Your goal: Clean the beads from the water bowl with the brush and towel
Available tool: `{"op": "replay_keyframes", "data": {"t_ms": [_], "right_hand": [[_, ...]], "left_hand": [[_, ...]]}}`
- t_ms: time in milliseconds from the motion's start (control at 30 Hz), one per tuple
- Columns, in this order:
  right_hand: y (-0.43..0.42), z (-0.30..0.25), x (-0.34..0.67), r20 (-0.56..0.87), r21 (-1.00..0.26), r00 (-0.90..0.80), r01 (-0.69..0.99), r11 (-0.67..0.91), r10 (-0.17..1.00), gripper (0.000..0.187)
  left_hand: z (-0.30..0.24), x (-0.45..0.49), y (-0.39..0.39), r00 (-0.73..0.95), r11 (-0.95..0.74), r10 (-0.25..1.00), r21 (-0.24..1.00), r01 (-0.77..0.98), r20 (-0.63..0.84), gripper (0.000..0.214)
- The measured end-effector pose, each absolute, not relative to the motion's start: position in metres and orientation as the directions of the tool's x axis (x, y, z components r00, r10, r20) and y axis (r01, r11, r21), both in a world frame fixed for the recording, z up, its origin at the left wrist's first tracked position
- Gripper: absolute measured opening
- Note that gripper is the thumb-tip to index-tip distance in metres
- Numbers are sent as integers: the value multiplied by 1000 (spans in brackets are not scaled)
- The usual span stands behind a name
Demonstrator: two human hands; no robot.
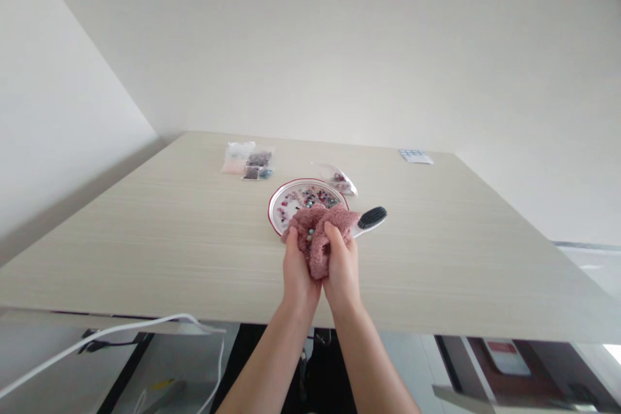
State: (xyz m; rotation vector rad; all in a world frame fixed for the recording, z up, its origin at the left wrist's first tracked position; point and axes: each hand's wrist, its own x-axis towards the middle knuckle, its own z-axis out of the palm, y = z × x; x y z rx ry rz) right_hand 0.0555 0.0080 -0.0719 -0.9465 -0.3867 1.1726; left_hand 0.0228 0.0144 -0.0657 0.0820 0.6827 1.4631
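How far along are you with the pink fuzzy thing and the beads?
Done: a few beads seem to sit on the pink fuzzy cloth already. In hand: the left hand and right hand grip the cloth together. Left: many beads lie on the red-rimmed plate.

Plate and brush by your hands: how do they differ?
The plate is round and white with a red rim; the brush is long and narrow with black bristles. The plate carries small coloured pieces; the brush carries none visibly. The pink fuzzy cloth, clasped in the left hand and right hand, overlaps the plate's near edge, while the brush's head stands clear. Both lie on the pale wood-grain table.
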Motion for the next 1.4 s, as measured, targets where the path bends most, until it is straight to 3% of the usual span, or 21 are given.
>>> {"op": "replay_keyframes", "data": {"t_ms": [300, 633, 900, 1033, 1100, 1200, 1300, 1400], "right_hand": [[-5, -70, 56, -220, -764, 424, -635, 115, 879, 17], [-19, -75, 52, -104, -908, 423, -409, 87, 900, 19], [-16, -71, 48, -151, -906, 419, -420, 43, 895, 20], [-3, -57, 54, -169, -884, 462, -462, 74, 871, 17], [4, -50, 58, -138, -891, 480, -443, 104, 866, 14], [6, -46, 58, -53, -943, 452, -315, 103, 890, 9], [6, -50, 56, 30, -995, 359, -81, 63, 933, 8], [12, -54, 57, 52, -998, 363, 43, 39, 930, 12]], "left_hand": [[-52, 14, 9, -183, 68, 886, 510, -857, -426, 27], [-37, 6, 10, -86, 220, 858, 514, -829, -506, 32], [-38, 2, 3, 20, 254, 927, 590, -767, -373, 33], [-50, 13, -16, -108, 137, 955, 736, -663, -275, 28], [-56, 18, -25, -150, 15, 981, 824, -566, -121, 31], [-57, 19, -24, -198, -95, 980, 901, -424, 10, 34], [-53, 14, -11, -203, -41, 979, 943, -330, -29, 33], [-52, 13, -4, -194, -13, 980, 958, -287, -45, 32]]}}
